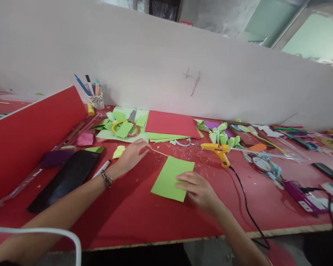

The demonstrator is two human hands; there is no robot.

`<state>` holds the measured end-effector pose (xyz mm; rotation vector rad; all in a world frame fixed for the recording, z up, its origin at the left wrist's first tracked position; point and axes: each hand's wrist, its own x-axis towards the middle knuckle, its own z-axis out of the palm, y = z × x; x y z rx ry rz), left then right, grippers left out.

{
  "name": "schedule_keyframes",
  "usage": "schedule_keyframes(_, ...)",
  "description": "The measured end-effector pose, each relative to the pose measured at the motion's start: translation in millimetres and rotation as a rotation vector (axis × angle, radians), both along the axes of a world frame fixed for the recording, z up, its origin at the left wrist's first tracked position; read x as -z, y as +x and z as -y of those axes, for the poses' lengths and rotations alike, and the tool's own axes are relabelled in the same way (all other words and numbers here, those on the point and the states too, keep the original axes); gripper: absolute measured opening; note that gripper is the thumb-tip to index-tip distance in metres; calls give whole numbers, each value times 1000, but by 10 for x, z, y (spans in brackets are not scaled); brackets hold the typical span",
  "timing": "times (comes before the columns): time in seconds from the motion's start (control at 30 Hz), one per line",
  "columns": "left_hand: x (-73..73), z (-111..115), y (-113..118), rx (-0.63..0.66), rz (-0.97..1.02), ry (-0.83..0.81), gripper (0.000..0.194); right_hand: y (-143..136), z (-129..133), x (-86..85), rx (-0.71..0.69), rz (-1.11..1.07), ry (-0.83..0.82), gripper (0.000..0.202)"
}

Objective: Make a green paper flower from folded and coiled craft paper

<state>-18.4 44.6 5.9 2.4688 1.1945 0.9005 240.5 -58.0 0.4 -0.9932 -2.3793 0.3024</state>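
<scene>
A green paper rectangle [169,179] lies on the red table [133,218]. My right hand [195,188] touches its right side, the fingers bent and partly above the sheet; whether they pinch its edge is hard to tell. A thin wooden stick [160,152] runs from the paper's top corner up to the fingers of my left hand [133,154], which are closed on its far end. Beyond the left hand, yellow and orange scissors [131,117] rest among cut green pieces [124,130].
Red sheets [172,123] lie at the back. A yellow glue gun [218,150] with a black cord is to the right, near rolled green paper pieces [222,136]. A black pouch [66,179] and a pen cup [97,100] stand left. A purple power strip [302,197] lies far right.
</scene>
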Motion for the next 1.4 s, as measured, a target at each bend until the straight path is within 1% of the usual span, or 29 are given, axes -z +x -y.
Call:
schedule_keyframes(0.07,0,22,-20,59,6,-8,15,28,33,96,-4,11,-27,41)
schedule_keyframes(0.13,-2,29,8,100,-2,-10,17,65,60,145,6,6,-66,42)
schedule_keyframes(0.23,-21,-3,113,161,0,-35,16,88,97,147,15,10,-124,44)
schedule_keyframes(0.33,-45,-77,234,195,-20,-81,13,59,123,134,5,10,-150,47)
schedule_keyframes(0.4,-56,-129,289,179,-65,-93,14,31,136,140,1,4,-153,47)
schedule_keyframes(0.47,-67,-166,308,134,-98,-77,17,12,150,158,0,7,-154,46)
schedule_keyframes(0.53,-79,-176,294,107,-121,-45,20,6,166,177,-3,23,-160,46)
schedule_keyframes(0.6,-90,-162,260,112,-156,-19,21,9,178,179,-7,42,-189,44)
schedule_keyframes(0.7,-87,-119,205,87,-222,21,19,18,177,131,-15,59,-271,38)
schedule_keyframes(0.8,-53,-88,155,44,-267,16,18,22,156,52,-41,67,-354,31)
schedule_keyframes(0.87,-26,-78,121,22,-278,-8,22,24,136,15,-58,63,-392,31)
schedule_keyframes(0.97,0,-51,75,19,-272,-30,36,26,103,3,-77,42,-423,34)
schedule_keyframes(1.03,8,-10,58,89,-251,-23,41,26,77,10,-94,26,-433,36)
schedule_keyframes(1.1,20,55,57,226,-247,-19,37,22,47,11,-120,29,-433,34)
schedule_keyframes(1.17,43,139,65,375,-281,-34,33,10,16,-2,-144,43,-424,28)
schedule_keyframes(1.23,75,231,74,477,-334,-61,40,-11,-16,-21,-155,52,-412,22)
schedule_keyframes(1.3,106,312,79,513,-377,-82,49,-45,-47,-36,-141,44,-401,19)
schedule_keyframes(1.4,131,390,76,513,-411,-105,56,-118,-97,-29,-51,62,-372,23)
